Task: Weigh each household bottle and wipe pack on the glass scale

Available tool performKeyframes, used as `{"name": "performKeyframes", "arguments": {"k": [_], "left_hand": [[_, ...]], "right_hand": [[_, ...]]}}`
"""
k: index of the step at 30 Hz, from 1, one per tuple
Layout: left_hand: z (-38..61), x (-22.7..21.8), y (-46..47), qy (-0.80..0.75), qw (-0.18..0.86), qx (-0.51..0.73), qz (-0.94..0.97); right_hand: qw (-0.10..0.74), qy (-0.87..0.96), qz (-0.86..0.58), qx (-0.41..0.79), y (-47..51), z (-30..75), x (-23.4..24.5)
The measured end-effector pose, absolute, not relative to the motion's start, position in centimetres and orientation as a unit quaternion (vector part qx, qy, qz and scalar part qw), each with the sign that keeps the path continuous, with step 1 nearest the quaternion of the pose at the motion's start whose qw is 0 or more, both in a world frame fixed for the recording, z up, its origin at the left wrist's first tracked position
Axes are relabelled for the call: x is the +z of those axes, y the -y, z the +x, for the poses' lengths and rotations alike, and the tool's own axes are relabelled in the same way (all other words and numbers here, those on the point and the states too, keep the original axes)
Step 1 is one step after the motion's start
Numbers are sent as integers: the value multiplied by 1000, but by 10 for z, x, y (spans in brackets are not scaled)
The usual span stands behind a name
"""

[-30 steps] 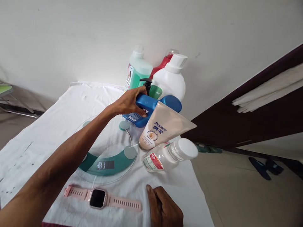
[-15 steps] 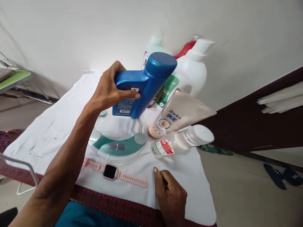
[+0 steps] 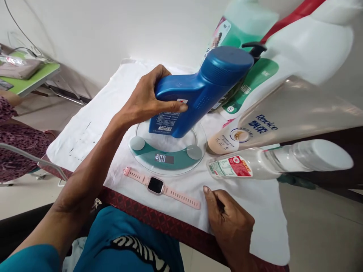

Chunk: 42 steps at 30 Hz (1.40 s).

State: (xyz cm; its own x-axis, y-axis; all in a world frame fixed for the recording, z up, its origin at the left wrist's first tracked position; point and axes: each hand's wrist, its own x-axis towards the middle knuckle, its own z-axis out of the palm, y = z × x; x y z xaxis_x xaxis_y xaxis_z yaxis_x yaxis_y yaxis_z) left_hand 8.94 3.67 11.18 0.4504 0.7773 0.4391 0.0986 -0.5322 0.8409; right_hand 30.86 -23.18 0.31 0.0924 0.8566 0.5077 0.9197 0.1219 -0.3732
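My left hand [image 3: 144, 102] grips a blue plastic bottle [image 3: 198, 90] by its body. The bottle is tilted, its cap up to the right, and its base hangs just over the round glass scale [image 3: 167, 156], whose display is lit. My right hand [image 3: 229, 223] rests on the white cloth [image 3: 93, 117] near the table's front edge, fingers curled in with nothing visible in them. A pink smartwatch [image 3: 159, 186] lies flat between the scale and the table edge.
A beige Rejoice tube [image 3: 272, 126] and a clear white-capped bottle [image 3: 272, 166] lie to the right of the scale. Behind stand a green bottle [image 3: 244, 22], a white jug [image 3: 306, 45] and a black pump. A green table [image 3: 31, 71] is far left.
My left hand lifted the blue bottle from among the back bottles and brought it down over the scale. The scale display has lit up. The view dipped and moved closer.
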Motion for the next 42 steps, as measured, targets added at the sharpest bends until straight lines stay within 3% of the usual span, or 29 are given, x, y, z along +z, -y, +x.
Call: {"name": "performKeyframes", "arguments": {"k": [6,16,24,33,42], "left_hand": [[75,94,-31,-296,463,439,711],[48,41,-31,-367,469,482,642],[59,54,-16,-359,435,454,690],[48,40,-33,-435,394,532,610],[47,39,-34,-424,413,518,618]], "right_hand": [[343,718,-605,-29,197,296,8],[356,685,-632,71,183,300,-5],[364,679,-633,76,182,299,-6],[364,697,-618,20,181,299,-3],[346,694,-631,15,183,300,-5]]}}
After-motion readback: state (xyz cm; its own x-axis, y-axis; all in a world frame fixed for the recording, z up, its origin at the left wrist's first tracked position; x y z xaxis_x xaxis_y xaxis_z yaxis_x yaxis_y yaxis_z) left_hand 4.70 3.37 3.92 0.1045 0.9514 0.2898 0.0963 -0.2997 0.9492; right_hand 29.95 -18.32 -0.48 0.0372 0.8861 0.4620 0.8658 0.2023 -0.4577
